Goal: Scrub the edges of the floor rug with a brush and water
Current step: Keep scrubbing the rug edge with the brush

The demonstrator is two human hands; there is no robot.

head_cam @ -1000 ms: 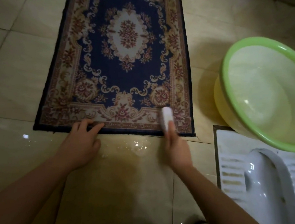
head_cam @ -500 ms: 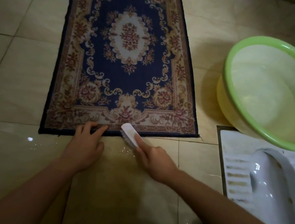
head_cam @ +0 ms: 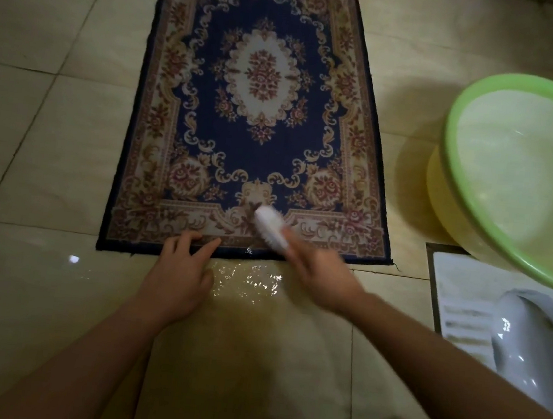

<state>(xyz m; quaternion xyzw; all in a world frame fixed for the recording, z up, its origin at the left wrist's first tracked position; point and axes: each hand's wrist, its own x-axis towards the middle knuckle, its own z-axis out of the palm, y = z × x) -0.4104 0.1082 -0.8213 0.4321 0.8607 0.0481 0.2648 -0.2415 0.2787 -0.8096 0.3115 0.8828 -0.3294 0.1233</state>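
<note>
Dim tiled floor [head_cam: 33, 154], wet patch [head_cam: 246, 280] glinting at near end of rug [head_cam: 260, 131]. Fingers [head_cam: 180, 241] of left hand [head_cam: 177, 277] straight, pinning its hem. Right hand [head_cam: 322, 280], blurred, curled round white brush [head_cam: 271, 227] on near border, mid-width. Green basin [head_cam: 451, 132] right. Likely early: near edge under way; sides, far end look dry, left to scrub.

Green-rimmed yellow basin [head_cam: 440, 193] sits tilted on beige floor tiles [head_cam: 36, 130]; white squat toilet [head_cam: 523, 334] just beside it.

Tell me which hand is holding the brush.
The right hand grips the white brush; the left hand only rests on the rug, at its near edge.
</note>
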